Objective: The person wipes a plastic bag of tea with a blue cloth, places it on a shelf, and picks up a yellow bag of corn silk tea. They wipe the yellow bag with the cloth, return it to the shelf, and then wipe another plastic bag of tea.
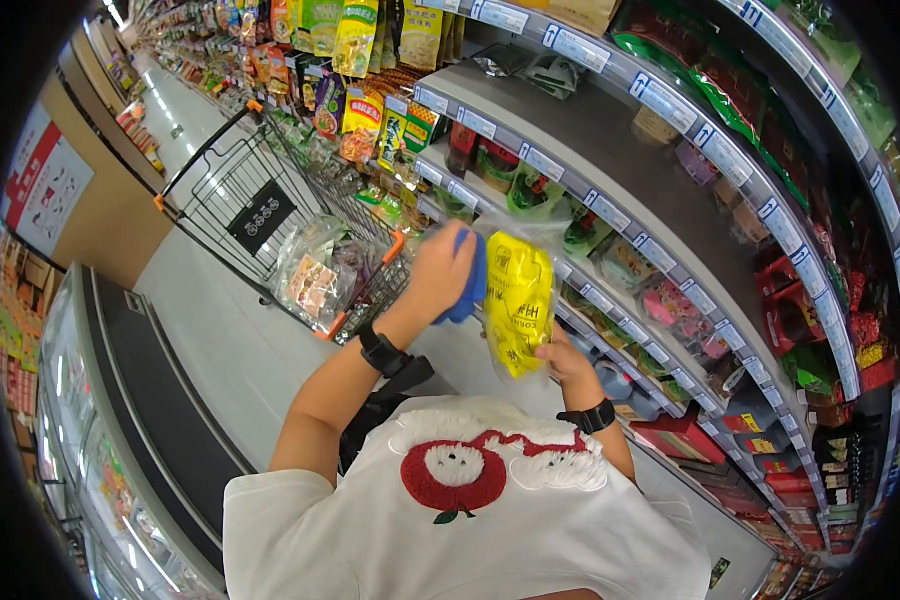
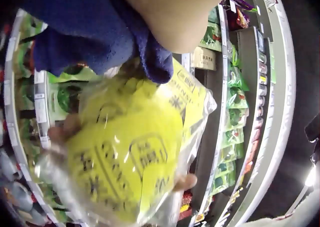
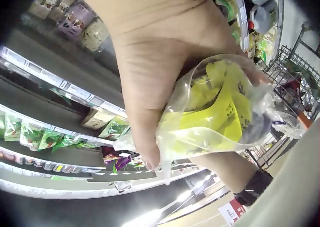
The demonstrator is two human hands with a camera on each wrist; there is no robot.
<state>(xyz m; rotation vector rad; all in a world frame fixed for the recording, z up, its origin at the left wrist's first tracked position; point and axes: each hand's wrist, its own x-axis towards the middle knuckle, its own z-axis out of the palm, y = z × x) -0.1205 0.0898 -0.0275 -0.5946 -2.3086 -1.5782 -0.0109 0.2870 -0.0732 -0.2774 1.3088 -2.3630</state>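
Shirt [image 1: 370, 560], white with a red apple figure, is filling the near middle. Just beyond it, the right hand [image 1: 570, 362] is gripping a yellow packet [image 1: 518, 300] — thumb and fingers are curling round the clear plastic [image 3: 175, 142] about it. The packet is being held in the air, to the left of the shelves [image 1: 560, 125]. At its left side, the left hand [image 1: 442, 268] is clutching a blue cloth [image 2: 85, 37], which is partly hiding the packet in the left wrist view. Black bands [image 1: 380, 352] are circling both wrists. Farther left, a wire cart [image 1: 262, 216] is carrying a clear bag [image 1: 315, 280] — and beyond, colourful pouches [image 1: 355, 40] are hanging at the far end of the shelves.
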